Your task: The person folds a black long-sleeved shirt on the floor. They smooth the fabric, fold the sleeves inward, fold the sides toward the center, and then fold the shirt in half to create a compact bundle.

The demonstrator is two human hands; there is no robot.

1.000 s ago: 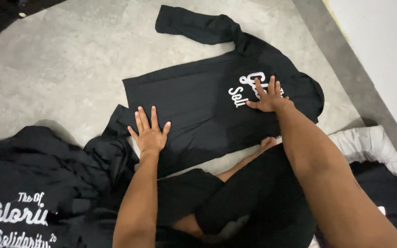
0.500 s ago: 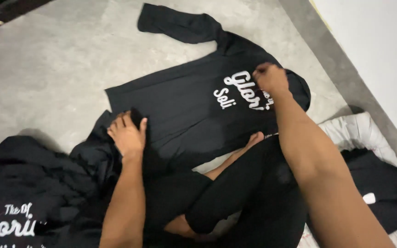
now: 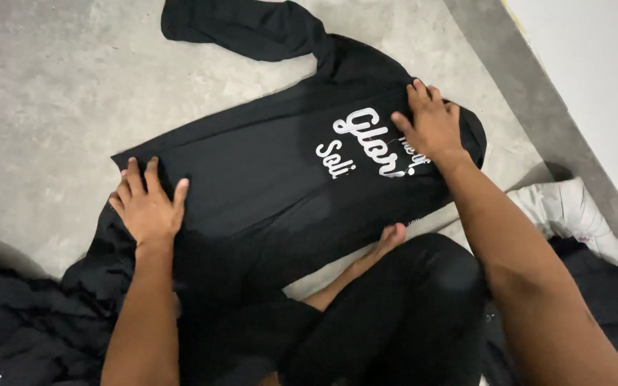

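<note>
While flat hands, left (image 3: 148,207) | right (image 3: 430,127), press black shirt (image 3: 273,186) | bare floor (image 3: 44,107) beyond edges

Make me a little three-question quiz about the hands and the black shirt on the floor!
1. True or false: both hands lie flat on the shirt.
2. Which hand covers part of the white lettering? A) left B) right
3. Fill in: the shirt lies on a grey ___.

Key:
1. True: the left hand and the right hand both press on it.
2. B
3. floor
</note>
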